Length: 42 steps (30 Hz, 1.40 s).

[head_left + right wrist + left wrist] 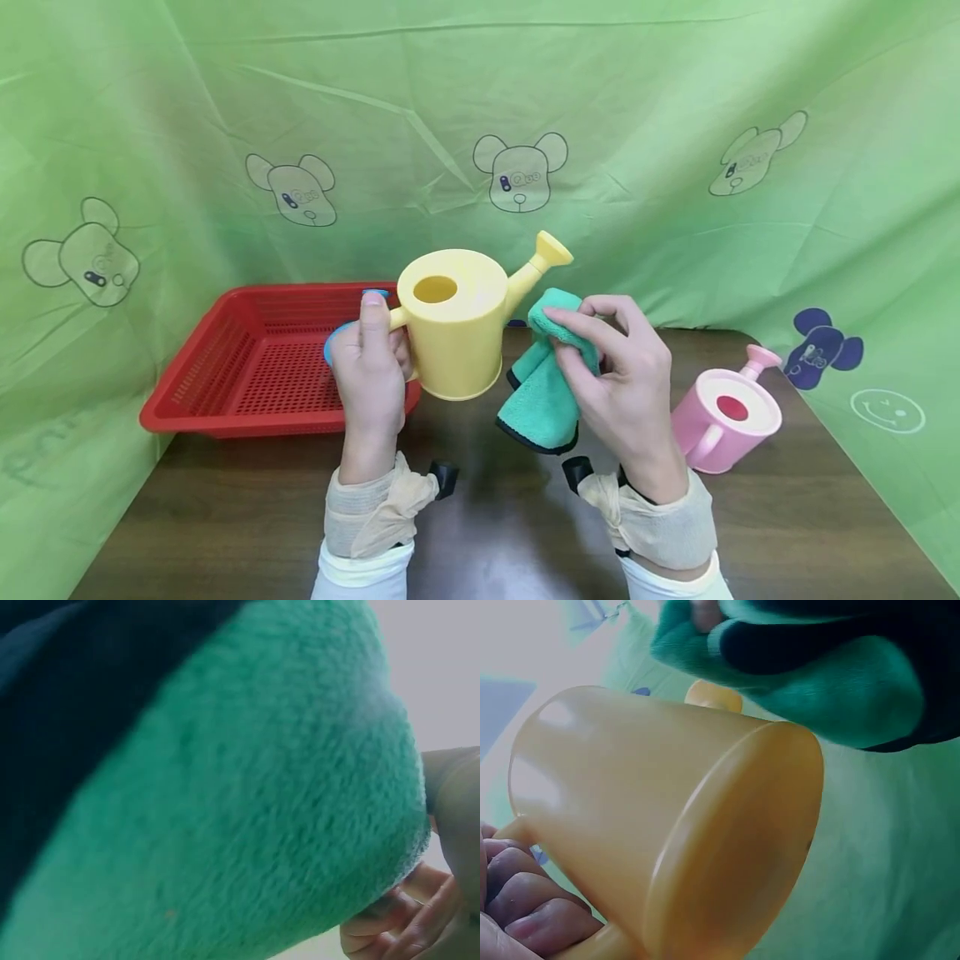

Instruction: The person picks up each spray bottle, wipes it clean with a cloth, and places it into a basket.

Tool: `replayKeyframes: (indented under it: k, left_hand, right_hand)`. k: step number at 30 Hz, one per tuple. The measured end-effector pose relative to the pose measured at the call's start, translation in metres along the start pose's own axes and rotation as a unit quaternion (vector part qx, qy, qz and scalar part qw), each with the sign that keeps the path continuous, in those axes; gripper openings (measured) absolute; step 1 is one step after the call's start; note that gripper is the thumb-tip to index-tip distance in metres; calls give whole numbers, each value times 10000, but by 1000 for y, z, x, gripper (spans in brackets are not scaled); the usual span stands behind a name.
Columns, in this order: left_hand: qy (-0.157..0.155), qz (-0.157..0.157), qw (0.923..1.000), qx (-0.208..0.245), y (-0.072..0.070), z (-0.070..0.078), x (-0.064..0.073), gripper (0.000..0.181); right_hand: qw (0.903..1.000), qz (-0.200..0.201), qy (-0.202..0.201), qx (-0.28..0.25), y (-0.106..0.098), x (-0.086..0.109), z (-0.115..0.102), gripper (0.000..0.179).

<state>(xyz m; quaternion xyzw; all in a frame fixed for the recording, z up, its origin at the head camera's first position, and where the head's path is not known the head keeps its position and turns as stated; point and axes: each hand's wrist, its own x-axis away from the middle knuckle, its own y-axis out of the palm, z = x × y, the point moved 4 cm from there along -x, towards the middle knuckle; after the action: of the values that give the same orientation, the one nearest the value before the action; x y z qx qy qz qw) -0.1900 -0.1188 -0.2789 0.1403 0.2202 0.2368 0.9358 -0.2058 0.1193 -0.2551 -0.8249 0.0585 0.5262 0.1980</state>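
Note:
My left hand (371,358) grips the handle of a yellow watering can (457,346), holding it up over the table with its top hole and spout in sight. In the left wrist view, the can's base (739,847) faces the camera and the fingers (540,919) curl round the handle. A green cloth (543,408) with a dark edge hangs folded from my right hand (622,367), pinched between thumb and fingers, just right of the can and below its spout. Folds of the cloth (262,787) fill most of the right wrist view.
A red perforated basket (217,421) stands at the left, with a blue object (337,337) mostly hidden behind my left hand. On the right of the wooden table (247,517) stands a pink watering can (727,421), partly behind my right wrist. A green printed curtain (405,183) surrounds the table.

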Motion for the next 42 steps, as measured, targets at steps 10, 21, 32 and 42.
replayKeyframes:
  k: [10,21,32,42]
  left_hand:
    - [-74,-339,9968,-720,7,-4,5,60]
    - [-105,-467,9959,-766,7,-4,5,58]
    - [-248,-416,9981,-381,5,-2,4,60]
    - [76,-182,9995,249,4,2,3,63]
  right_hand:
    - [9988,361,-91,-319,3,-1,-5,21]
    - [9996,97,-15,-274,7,0,-1,26]
    - [9993,-251,89,-254,14,4,4,30]
    - [9975,-692,134,-68,21,7,6,33]
